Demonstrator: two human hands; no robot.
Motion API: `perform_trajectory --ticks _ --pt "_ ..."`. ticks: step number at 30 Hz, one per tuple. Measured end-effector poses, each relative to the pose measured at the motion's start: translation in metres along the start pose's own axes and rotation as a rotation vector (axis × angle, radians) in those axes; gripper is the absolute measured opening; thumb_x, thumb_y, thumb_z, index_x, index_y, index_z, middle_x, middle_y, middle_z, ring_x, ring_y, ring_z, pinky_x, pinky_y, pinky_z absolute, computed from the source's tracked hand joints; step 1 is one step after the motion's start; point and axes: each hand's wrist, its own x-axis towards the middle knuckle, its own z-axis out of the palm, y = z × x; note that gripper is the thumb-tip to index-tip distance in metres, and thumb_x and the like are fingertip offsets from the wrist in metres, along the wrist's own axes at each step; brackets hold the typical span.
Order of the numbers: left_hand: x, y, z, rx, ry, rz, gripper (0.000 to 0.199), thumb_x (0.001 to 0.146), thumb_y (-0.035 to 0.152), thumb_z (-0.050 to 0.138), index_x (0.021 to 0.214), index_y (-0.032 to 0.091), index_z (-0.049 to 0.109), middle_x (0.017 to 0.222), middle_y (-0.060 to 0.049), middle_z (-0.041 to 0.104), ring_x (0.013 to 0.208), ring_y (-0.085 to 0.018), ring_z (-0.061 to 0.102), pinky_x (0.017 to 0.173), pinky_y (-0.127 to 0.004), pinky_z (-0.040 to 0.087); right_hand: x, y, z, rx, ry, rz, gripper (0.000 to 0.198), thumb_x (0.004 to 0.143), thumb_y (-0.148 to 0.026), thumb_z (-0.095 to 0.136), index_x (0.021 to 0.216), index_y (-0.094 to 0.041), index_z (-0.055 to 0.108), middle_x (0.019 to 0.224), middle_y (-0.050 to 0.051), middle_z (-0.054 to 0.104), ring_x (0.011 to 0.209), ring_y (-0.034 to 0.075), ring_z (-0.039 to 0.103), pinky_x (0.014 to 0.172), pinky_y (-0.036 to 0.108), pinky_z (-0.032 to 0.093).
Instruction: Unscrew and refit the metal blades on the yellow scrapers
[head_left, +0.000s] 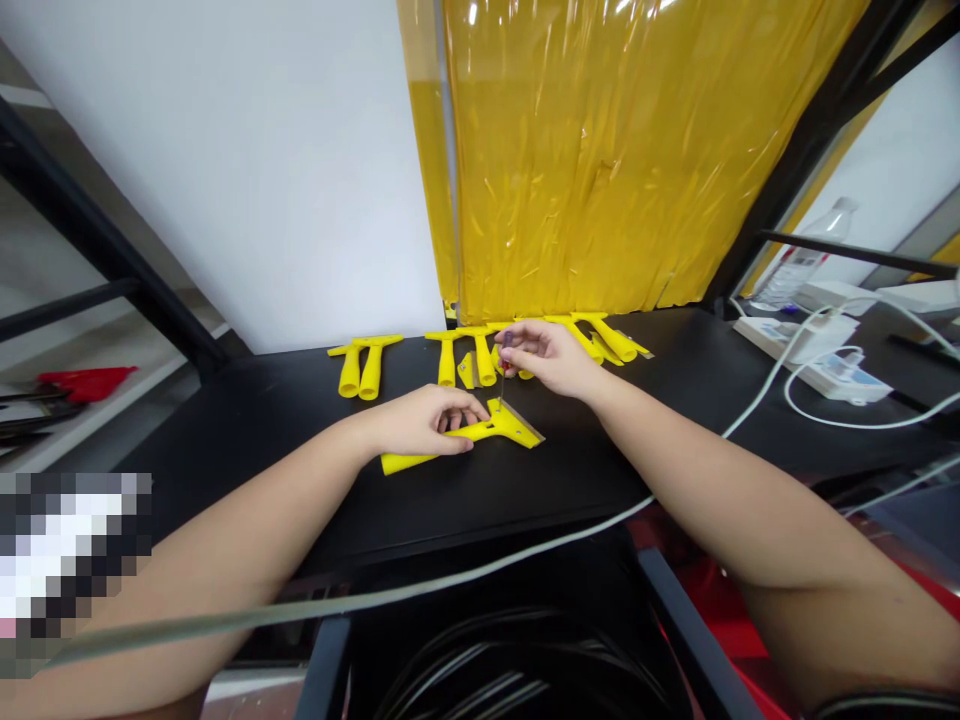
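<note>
A yellow scraper [496, 428] with a metal blade along its wide head lies on the black tabletop. Its handle is gripped by my left hand [427, 418], fingers behind and thumb in front. My right hand [551, 357] pinches the dark handle of a screwdriver [502, 385]. The thin shaft points down, and its tip meets the scraper head near a screw. Behind my hands, several more yellow scrapers [486, 358] and loose yellow parts stand in a row, partly hidden by my right hand.
Two yellow handles [360, 366] stand at the back left. A white power strip [814, 360] with cables and a plastic bottle [806, 255] are at the right. One white cable [480, 572] crosses in front of the table edge. A yellow plastic curtain [622, 160] hangs behind.
</note>
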Motion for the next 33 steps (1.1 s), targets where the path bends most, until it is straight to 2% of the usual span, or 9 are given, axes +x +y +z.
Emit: perform_trajectory --ticks 5,11,16,19,22,27,33 --pt "0.001 -0.006 0.001 -0.018 0.012 0.033 0.04 0.084 0.03 0.073 0.123 0.019 0.074 0.091 -0.002 0.069 0.073 -0.013 0.059 0.067 -0.024 0.047 -0.003 -0.003 0.001 -0.022 0.007 -0.016 0.04 0.08 -0.043 0.089 0.104 -0.017 0.069 0.083 0.003 0.07 0.074 0.016 0.072 0.07 0.033 0.066" --pt "0.002 -0.008 0.001 -0.051 0.005 0.022 0.042 0.083 0.03 0.074 0.123 0.02 0.074 0.097 -0.002 0.069 0.072 -0.012 0.055 0.066 -0.024 0.046 -0.003 -0.001 0.0 -0.014 0.028 -0.018 0.042 0.078 -0.046 0.089 0.102 -0.019 0.067 0.086 0.003 0.071 0.073 0.015 0.072 0.071 0.033 0.066" --pt "0.003 -0.013 0.002 -0.112 -0.004 0.01 0.043 0.084 0.034 0.075 0.124 0.02 0.074 0.093 -0.002 0.066 0.073 -0.013 0.053 0.067 -0.025 0.044 -0.007 -0.004 0.003 -0.079 0.023 -0.053 0.041 0.081 -0.046 0.087 0.101 -0.019 0.064 0.079 0.0 0.066 0.069 0.015 0.07 0.067 0.032 0.063" --pt "0.003 -0.015 0.003 -0.132 -0.009 0.003 0.044 0.084 0.037 0.076 0.124 0.02 0.074 0.092 -0.001 0.064 0.073 -0.013 0.052 0.067 -0.025 0.043 -0.01 -0.009 0.007 -0.141 0.059 -0.112 0.043 0.082 -0.043 0.087 0.107 -0.023 0.059 0.079 -0.003 0.062 0.066 0.014 0.067 0.065 0.031 0.06" --pt "0.004 -0.017 0.004 -0.141 -0.013 0.006 0.044 0.084 0.038 0.076 0.124 0.02 0.074 0.091 -0.001 0.063 0.073 -0.013 0.051 0.067 -0.025 0.042 -0.011 -0.01 0.012 -0.162 0.133 -0.15 0.041 0.083 -0.047 0.087 0.098 -0.025 0.056 0.079 -0.002 0.063 0.065 0.015 0.065 0.063 0.031 0.058" --pt "0.005 -0.019 0.005 -0.12 -0.008 0.011 0.043 0.084 0.039 0.078 0.122 0.02 0.075 0.086 0.0 0.061 0.071 -0.013 0.051 0.065 -0.025 0.04 -0.006 -0.009 0.017 -0.025 0.236 -0.121 0.05 0.077 -0.057 0.089 0.081 -0.024 0.051 0.072 -0.002 0.064 0.064 0.015 0.064 0.063 0.032 0.059" --pt "0.005 -0.021 0.006 -0.136 -0.015 0.015 0.043 0.084 0.039 0.079 0.122 0.019 0.075 0.084 0.001 0.058 0.07 -0.013 0.05 0.064 -0.025 0.038 -0.002 -0.007 0.008 0.117 0.126 -0.045 0.046 0.076 -0.053 0.092 0.086 -0.02 0.062 0.078 0.001 0.073 0.07 0.014 0.071 0.069 0.03 0.061"
